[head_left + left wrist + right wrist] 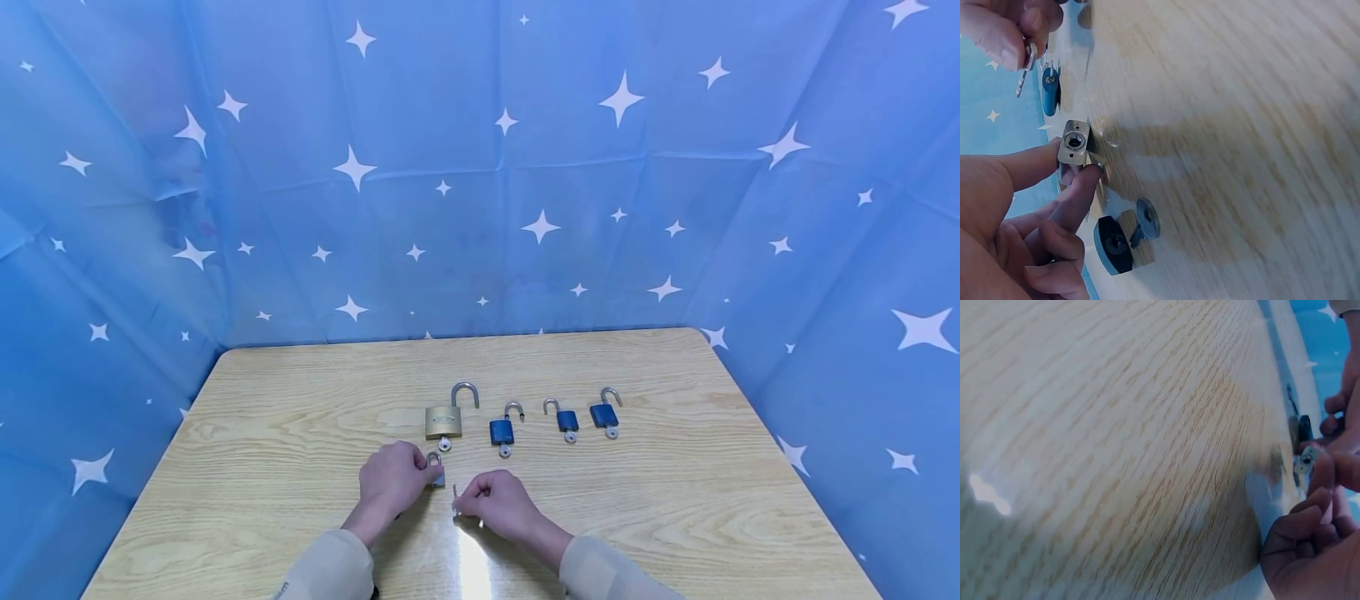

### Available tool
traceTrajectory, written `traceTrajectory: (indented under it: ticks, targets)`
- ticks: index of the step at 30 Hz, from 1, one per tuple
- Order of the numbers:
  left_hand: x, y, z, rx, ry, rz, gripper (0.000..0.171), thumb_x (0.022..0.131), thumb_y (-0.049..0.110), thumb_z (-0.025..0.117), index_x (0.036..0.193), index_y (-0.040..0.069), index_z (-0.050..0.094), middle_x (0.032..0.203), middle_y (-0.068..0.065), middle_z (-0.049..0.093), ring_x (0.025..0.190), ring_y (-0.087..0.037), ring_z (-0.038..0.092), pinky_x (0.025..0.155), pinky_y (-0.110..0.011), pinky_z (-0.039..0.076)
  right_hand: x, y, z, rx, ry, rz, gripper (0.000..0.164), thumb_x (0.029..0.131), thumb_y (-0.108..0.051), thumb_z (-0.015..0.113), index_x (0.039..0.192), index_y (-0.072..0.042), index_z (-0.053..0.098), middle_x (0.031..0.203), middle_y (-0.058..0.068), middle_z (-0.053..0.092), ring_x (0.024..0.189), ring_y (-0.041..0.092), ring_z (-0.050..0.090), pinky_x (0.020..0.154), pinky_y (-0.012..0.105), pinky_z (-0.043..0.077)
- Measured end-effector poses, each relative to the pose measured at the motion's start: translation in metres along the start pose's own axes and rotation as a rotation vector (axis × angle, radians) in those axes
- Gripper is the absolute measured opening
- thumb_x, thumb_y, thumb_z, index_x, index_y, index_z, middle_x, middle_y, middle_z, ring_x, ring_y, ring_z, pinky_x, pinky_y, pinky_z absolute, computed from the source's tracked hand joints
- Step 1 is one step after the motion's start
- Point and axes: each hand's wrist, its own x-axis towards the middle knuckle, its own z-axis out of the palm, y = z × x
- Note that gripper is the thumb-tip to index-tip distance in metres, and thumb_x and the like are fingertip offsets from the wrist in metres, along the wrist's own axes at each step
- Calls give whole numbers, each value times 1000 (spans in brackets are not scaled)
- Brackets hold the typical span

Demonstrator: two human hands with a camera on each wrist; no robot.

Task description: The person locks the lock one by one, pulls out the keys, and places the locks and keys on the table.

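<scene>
My left hand (393, 479) pinches a small silver padlock (1067, 164) between thumb and finger, its body close over the table. Its shackle (433, 457) stands on the far side, and the end with the round keyhole (1074, 141) faces the left wrist camera. To the right, my right hand (501, 505) holds a small key (1023, 82) in its fingertips, the toothed blade sticking out. A gap separates key and padlock. In the right wrist view the padlock (1305, 460) appears beyond the right fingers, which hide the key there.
Behind the hands lie a larger brass padlock (443, 423) and several blue padlocks, among them one beside it (502, 432) and one at the far right (603, 416). Their shackles stand open, with keys at their lower ends. A starred blue curtain (480, 208) surrounds the wooden table (300, 400).
</scene>
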Motion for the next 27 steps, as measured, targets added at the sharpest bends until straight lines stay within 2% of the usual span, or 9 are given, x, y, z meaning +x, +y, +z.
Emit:
traceTrajectory:
  ticks: [10, 17, 24, 27]
  targets:
    - [1, 1, 0, 68, 2, 16, 50, 79, 45, 74, 50, 20, 41, 47, 8, 32, 47, -11, 33, 45, -28, 24, 0, -3, 1, -15, -5, -8, 11, 80, -17, 71, 74, -7, 69, 71, -1, 65, 65, 13, 53, 57, 27, 42]
    - [-1, 0, 0, 108, 16, 35, 40, 78, 44, 74, 54, 22, 51, 54, 6, 48, 51, -13, 43, 46, -31, 32, 2, -2, 4, -45, 13, -13, 12, 79, -17, 71, 72, -8, 67, 66, -1, 63, 60, 11, 51, 54, 25, 40]
    - [0, -1, 1, 103, 6, 29, 40, 78, 44, 74, 55, 21, 51, 54, 5, 49, 51, -13, 44, 45, -30, 32, 3, -4, 10, -75, 39, -17, 14, 79, -17, 72, 70, -8, 65, 59, -6, 57, 56, 10, 50, 54, 27, 42]
    - [1, -2, 0, 87, 10, 24, 34, 79, 44, 73, 58, 22, 57, 56, 6, 52, 52, -13, 45, 45, -31, 33, 4, -6, 14, -121, 45, -21, 15, 79, -19, 71, 69, -10, 65, 60, -6, 58, 57, 10, 51, 56, 28, 43]
